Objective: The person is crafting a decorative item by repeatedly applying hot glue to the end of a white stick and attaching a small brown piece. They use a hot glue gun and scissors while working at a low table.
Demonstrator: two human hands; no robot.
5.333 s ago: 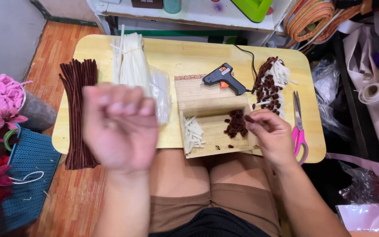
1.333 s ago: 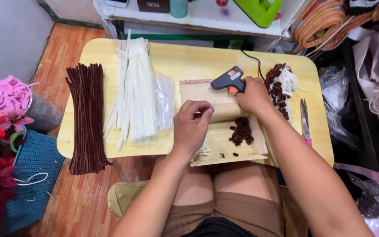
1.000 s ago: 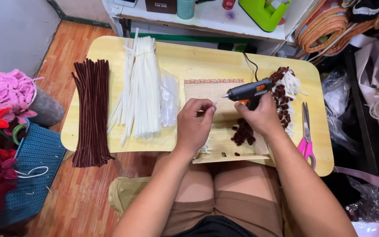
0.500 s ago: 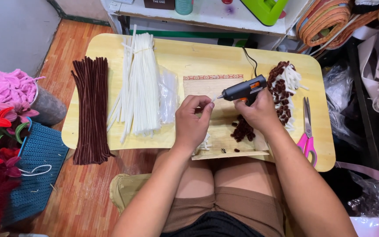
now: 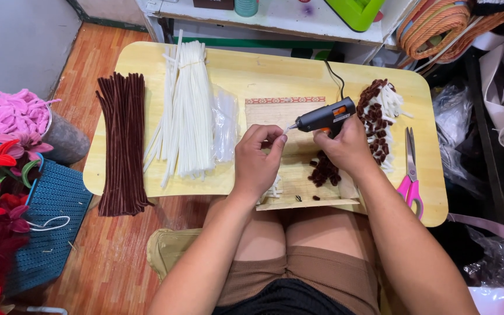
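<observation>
Underneath, a yellow wooden table (image 5: pixel 263 70) on reddish plank flooring (image 5: pixel 97 262).

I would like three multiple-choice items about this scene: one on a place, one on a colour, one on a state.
1. Where do the scissors lie?
A. right of the mat
B. on the brown stems
C. left of the white stems

2. What colour are the scissor handles?
A. blue
B. pink
C. black

3. How is the glue gun now?
A. lying on the table
B. hanging from its cord
C. held in the right hand

Answers:
1 A: they lie on the table near its right edge, beyond the mat.
2 B: the handles show bright pink.
3 C: the right hand grips it, with the nozzle pointing at the left hand and its pinched fingertips.
</observation>
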